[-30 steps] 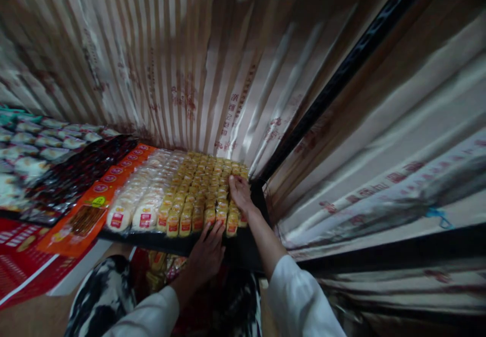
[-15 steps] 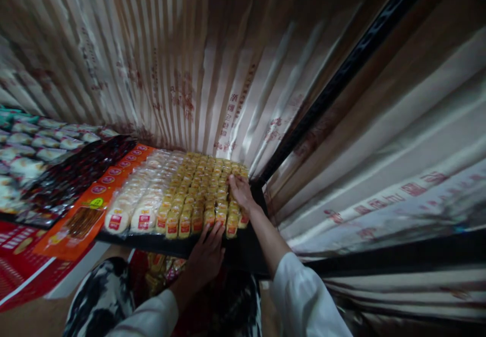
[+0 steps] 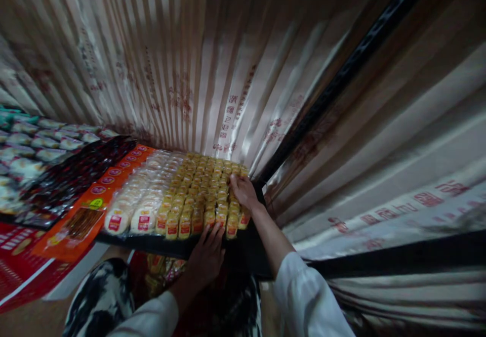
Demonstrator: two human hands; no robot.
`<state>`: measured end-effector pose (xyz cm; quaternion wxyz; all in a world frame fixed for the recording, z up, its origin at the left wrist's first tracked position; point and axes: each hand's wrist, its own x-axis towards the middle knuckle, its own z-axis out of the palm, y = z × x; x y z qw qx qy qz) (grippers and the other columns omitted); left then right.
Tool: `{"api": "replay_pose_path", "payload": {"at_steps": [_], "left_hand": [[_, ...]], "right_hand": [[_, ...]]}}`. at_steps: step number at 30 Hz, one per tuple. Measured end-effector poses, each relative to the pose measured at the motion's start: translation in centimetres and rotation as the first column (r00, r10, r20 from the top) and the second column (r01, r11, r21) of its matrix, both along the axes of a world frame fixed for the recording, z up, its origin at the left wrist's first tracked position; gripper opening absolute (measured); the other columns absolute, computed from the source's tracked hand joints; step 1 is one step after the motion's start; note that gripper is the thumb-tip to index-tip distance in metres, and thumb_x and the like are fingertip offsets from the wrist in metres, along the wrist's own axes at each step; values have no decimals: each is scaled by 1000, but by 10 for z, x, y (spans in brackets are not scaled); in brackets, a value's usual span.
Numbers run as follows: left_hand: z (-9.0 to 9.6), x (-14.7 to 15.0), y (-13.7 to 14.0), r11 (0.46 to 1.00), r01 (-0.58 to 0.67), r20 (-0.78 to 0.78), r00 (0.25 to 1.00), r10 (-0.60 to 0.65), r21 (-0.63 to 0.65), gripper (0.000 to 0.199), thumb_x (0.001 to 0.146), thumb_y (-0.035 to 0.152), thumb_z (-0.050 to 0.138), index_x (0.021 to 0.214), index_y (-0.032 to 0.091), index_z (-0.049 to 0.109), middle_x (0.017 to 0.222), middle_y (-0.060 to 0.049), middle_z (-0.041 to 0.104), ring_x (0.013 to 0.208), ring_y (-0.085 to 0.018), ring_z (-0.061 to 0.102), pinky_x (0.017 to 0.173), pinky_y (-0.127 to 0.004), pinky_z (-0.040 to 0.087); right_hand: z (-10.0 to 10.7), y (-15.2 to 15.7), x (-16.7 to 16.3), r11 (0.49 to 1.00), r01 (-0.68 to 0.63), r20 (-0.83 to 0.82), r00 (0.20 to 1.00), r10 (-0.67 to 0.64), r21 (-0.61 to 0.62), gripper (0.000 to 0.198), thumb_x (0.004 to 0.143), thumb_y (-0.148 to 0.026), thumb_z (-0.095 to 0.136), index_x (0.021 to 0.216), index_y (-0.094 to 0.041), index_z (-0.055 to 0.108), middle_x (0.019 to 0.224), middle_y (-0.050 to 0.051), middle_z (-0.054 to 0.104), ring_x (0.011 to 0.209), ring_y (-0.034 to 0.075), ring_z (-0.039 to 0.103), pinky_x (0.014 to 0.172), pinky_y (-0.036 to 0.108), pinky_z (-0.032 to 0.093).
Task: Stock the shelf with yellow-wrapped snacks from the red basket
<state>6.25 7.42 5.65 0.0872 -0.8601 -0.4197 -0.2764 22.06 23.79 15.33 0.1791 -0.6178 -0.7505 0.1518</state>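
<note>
Rows of small yellow-wrapped snack packs (image 3: 190, 190) with red-and-orange labels stand close together on a black shelf (image 3: 159, 244). My left hand (image 3: 208, 251) is at the front edge, palm down, its spread fingertips touching the front packs. Over the rightmost rows lies my right hand (image 3: 243, 190), its fingers reaching forward and resting on the packs. Some of its fingertips are hidden, and no pack is seen lifted in it. Round white packs (image 3: 143, 219) with red labels stand in rows beside the yellow ones.
Left of the white packs lie an orange snack bag (image 3: 85, 215), dark shiny packets (image 3: 72, 185) and several white packets (image 3: 49, 155). Printed pleated sheeting (image 3: 190, 74) hangs behind. A black post (image 3: 322, 109) rises at the right. A red crate (image 3: 23, 261) stands low left.
Both hands stay almost in the same place; my right hand has shifted very slightly. The view has turned a little, and the packs look unmoved.
</note>
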Motion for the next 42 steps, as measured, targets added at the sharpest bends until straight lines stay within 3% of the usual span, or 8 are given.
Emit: {"api": "replay_pose_path", "payload": {"at_steps": [5,9,16,22,25,33,36,42], "left_hand": [[-4,0,0,1000,3,15,1000,-3,24,40,90,23,40,125,8,51,137,-9,48,136,-23,30,113,-42,20],[-5,1,0,1000,6,21,1000,-6,18,39,89,24,41,124,9,51,137,-8,49,136,-22,29,113,-42,19],[-7,2,1,1000,5,44,999,-6,20,39,89,22,42,124,8,51,138,-10,47,137,-23,26,114,-43,18],[-3,1,1,1000,22,12,1000,-22,12,38,89,20,40,123,8,52,138,-10,48,137,-24,27,114,-45,17],[-3,0,0,1000,6,21,1000,-7,26,38,90,22,39,122,8,53,137,-9,49,138,-23,26,115,-43,15],[0,-2,-1,999,18,-15,1000,-18,32,39,89,24,41,122,7,53,137,-10,48,136,-24,29,115,-44,15],[0,-1,0,999,24,-6,1000,-24,28,39,89,22,41,124,8,52,138,-10,47,137,-23,28,115,-45,15],[-2,0,0,999,5,5,1000,-5,53,40,89,24,42,123,8,53,138,-9,47,137,-23,28,116,-44,11]], "right_hand": [[11,-5,-4,999,30,166,986,-27,-15,68,96,-46,8,94,-15,69,96,11,71,107,23,56,103,35,28],[6,-5,-4,997,41,97,995,-35,-61,68,95,-49,9,93,-17,70,93,9,72,109,21,55,103,33,29],[-6,-1,-7,983,120,-117,984,-137,-141,73,93,-55,5,102,-19,68,109,6,68,118,20,48,101,35,32],[-1,-4,-4,984,176,-114,977,-179,-40,74,93,-54,7,88,-19,71,102,9,68,114,22,50,101,35,32],[1,-2,-2,978,208,-106,973,-204,30,73,94,-50,6,95,-13,70,105,13,67,115,23,48,103,36,29],[-9,11,-11,976,216,-157,964,-217,-24,69,94,-53,10,105,-14,66,113,13,64,117,24,48,103,40,32],[-4,12,-14,986,168,-197,966,-168,-21,69,93,-53,9,103,-17,67,109,11,67,114,23,52,101,38,34],[10,9,-7,965,259,-155,952,-264,-52,78,93,-54,4,92,-14,71,105,13,69,109,24,57,96,37,39]]}}
